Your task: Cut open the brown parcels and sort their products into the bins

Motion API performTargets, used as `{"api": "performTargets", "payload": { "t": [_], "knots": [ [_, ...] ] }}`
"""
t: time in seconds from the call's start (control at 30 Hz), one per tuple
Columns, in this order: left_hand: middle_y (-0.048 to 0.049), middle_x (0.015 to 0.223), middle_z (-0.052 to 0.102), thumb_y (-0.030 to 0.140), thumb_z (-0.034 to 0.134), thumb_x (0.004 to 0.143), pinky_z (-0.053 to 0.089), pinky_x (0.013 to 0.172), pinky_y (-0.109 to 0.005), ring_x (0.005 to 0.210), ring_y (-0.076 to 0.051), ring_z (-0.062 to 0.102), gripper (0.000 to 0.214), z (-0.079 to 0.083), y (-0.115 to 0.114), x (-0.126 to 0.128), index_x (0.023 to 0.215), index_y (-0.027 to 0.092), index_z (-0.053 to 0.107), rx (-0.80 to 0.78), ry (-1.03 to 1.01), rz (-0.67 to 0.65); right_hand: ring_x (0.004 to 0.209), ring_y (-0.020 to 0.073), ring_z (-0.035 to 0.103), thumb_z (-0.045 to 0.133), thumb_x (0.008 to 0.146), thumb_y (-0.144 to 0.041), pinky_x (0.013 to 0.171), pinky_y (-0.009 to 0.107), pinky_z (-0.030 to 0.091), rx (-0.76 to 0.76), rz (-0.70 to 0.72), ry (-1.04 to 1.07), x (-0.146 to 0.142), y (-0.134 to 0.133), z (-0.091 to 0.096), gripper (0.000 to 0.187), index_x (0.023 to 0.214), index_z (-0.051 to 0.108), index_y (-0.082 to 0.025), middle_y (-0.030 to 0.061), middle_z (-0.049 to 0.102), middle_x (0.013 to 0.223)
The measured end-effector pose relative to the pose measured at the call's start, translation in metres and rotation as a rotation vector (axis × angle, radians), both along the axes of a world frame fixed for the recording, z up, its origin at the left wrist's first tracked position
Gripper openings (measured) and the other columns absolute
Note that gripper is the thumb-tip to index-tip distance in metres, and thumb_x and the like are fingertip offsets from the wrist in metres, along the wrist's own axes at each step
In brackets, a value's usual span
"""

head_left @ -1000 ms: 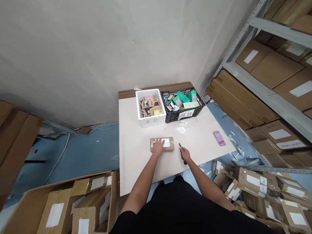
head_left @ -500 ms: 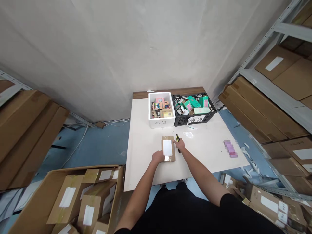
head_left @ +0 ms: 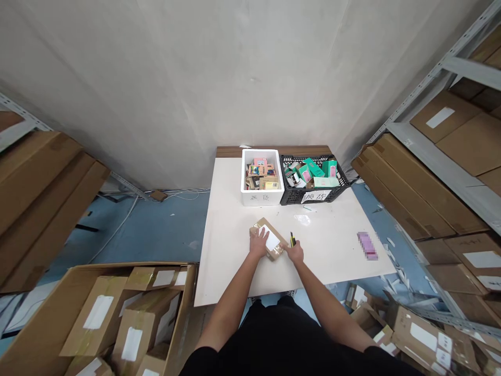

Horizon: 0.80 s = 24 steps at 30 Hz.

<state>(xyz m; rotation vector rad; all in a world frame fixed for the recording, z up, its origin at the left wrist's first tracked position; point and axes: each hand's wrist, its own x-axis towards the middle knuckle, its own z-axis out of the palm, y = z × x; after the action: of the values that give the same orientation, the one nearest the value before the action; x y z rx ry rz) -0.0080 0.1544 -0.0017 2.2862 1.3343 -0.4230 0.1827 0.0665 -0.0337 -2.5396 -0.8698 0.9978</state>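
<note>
Head view, the only one: cardboard box [head_left: 275,232] lies on the white table [head_left: 230,235], near the middle of the side closest to the person, turned at a slant to the table edges. Its upper face bears a white label [head_left: 273,241] and shiny tape. Left hand [head_left: 259,244] rests over the box's left part; fingers extended and moderately parted, pressed to the upper face, with fingertips on the label. Left thumb position: cannot tell. Right hand [head_left: 295,253] is at the box's right-hand end; fingers curled around a yellow-and-black utility knife [head_left: 292,238], its front end projecting beyond the fist and pointing away from the person. Thumb side of the right hand reaches the box's right corner and appears to touch it. Gap between the individual right fingers: too small to read; whether the blade is out, likewise. Beyond the box stands a white foam tub [head_left: 262,198] with small cartons inside; just right of it, a black crate [head_left: 291,196] holding mostly green packages, a handwritten sheet on its front. A clear plastic scrap [head_left: 302,220] lies between crate and knife. Purple item [head_left: 368,246], pixelated, sits near the table's right edge.
</note>
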Motion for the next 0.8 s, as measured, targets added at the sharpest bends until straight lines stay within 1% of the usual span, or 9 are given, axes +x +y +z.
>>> {"api": "performTargets", "payload": {
  "t": [0.1, 0.17, 0.23, 0.3, 0.37, 0.43, 0.5, 0.7, 0.8],
  "knots": [
    [-0.0177, 0.168, 0.040, 0.035, 0.063, 0.092, 0.034, 0.120, -0.060, 0.155, -0.041, 0.033, 0.077, 0.006, -0.014, 0.018, 0.164, 0.027, 0.038, 0.056, 0.080, 0.139, 0.109, 0.0324, 0.074, 0.083, 0.079, -0.059, 0.080, 0.034, 0.057, 0.047, -0.060, -0.012, 0.027, 0.041, 0.013, 0.059, 0.117, 0.058, -0.020, 0.0191, 0.074, 0.119],
    [-0.0168, 0.164, 0.045, 0.039, 0.059, 0.095, 0.033, 0.121, -0.058, 0.155, -0.039, 0.032, 0.070, 0.009, -0.020, 0.027, 0.163, 0.028, 0.041, 0.078, 0.049, 0.134, 0.093, 0.0265, 0.076, 0.075, 0.088, -0.056, 0.072, 0.029, 0.057, 0.109, -0.087, 0.025, 0.043, 0.055, 0.016, 0.044, 0.109, 0.060, -0.021, 0.0151, 0.076, 0.108],
    [-0.0121, 0.170, 0.037, 0.042, 0.056, 0.098, 0.029, 0.125, -0.056, 0.160, -0.037, 0.022, 0.069, 0.008, -0.024, 0.030, 0.164, 0.031, 0.039, 0.065, 0.000, 0.078, 0.069, 0.0194, 0.073, 0.060, 0.098, -0.057, 0.060, 0.026, 0.054, 0.134, -0.122, 0.125, 0.054, 0.054, 0.014, 0.036, 0.099, 0.059, -0.022, 0.0082, 0.075, 0.088],
    [-0.0066, 0.177, 0.025, 0.044, 0.052, 0.101, 0.022, 0.129, -0.056, 0.164, -0.035, 0.012, 0.069, 0.004, -0.026, 0.028, 0.166, 0.034, 0.034, 0.041, -0.039, 0.037, 0.048, 0.0145, 0.062, 0.047, 0.103, -0.060, 0.051, 0.024, 0.048, 0.122, -0.113, 0.249, 0.062, 0.042, 0.010, 0.043, 0.088, 0.058, -0.022, 0.0014, 0.068, 0.068],
    [-0.0044, 0.179, 0.019, 0.046, 0.050, 0.102, 0.018, 0.130, -0.058, 0.165, -0.035, 0.008, 0.070, -0.002, -0.027, 0.024, 0.168, 0.035, 0.028, 0.027, -0.054, 0.027, 0.040, 0.0130, 0.054, 0.044, 0.104, -0.063, 0.046, 0.023, 0.044, 0.107, -0.054, 0.328, 0.069, 0.027, 0.006, 0.050, 0.077, 0.056, -0.022, -0.0022, 0.059, 0.055],
    [-0.0043, 0.179, 0.018, 0.044, 0.049, 0.103, 0.016, 0.131, -0.059, 0.165, -0.034, 0.007, 0.071, -0.006, -0.028, 0.022, 0.169, 0.035, 0.025, 0.042, -0.059, 0.027, 0.038, 0.0128, 0.052, 0.047, 0.103, -0.063, 0.046, 0.023, 0.042, 0.099, 0.011, 0.341, 0.074, 0.018, 0.007, 0.053, 0.070, 0.055, -0.022, -0.0029, 0.056, 0.050],
    [-0.0042, 0.179, 0.018, 0.044, 0.048, 0.103, 0.016, 0.131, -0.060, 0.165, -0.034, 0.008, 0.071, -0.009, -0.030, 0.022, 0.170, 0.036, 0.024, 0.053, -0.054, 0.027, 0.040, 0.0129, 0.053, 0.050, 0.102, -0.063, 0.049, 0.023, 0.042, 0.085, 0.064, 0.313, 0.077, 0.018, 0.010, 0.055, 0.067, 0.056, -0.022, -0.0027, 0.056, 0.049],
    [-0.0028, 0.179, 0.019, 0.045, 0.046, 0.105, 0.015, 0.132, -0.060, 0.166, -0.033, 0.007, 0.069, -0.010, -0.033, 0.023, 0.170, 0.038, 0.021, 0.067, -0.037, 0.019, 0.042, 0.0140, 0.052, 0.060, 0.098, -0.065, 0.053, 0.025, 0.037, 0.028, 0.243, 0.213, 0.078, 0.047, 0.020, 0.055, 0.063, 0.058, -0.022, -0.0026, 0.054, 0.047],
    [-0.0019, 0.179, 0.018, 0.045, 0.045, 0.106, 0.015, 0.132, -0.060, 0.166, -0.033, 0.005, 0.069, -0.012, -0.034, 0.022, 0.170, 0.039, 0.020, 0.055, -0.036, 0.032, 0.046, 0.0160, 0.055, 0.064, 0.096, -0.067, 0.056, 0.026, 0.038, 0.004, 0.260, 0.193, 0.077, 0.050, 0.019, 0.054, 0.065, 0.061, -0.022, -0.0018, 0.054, 0.048]
  ]
}}
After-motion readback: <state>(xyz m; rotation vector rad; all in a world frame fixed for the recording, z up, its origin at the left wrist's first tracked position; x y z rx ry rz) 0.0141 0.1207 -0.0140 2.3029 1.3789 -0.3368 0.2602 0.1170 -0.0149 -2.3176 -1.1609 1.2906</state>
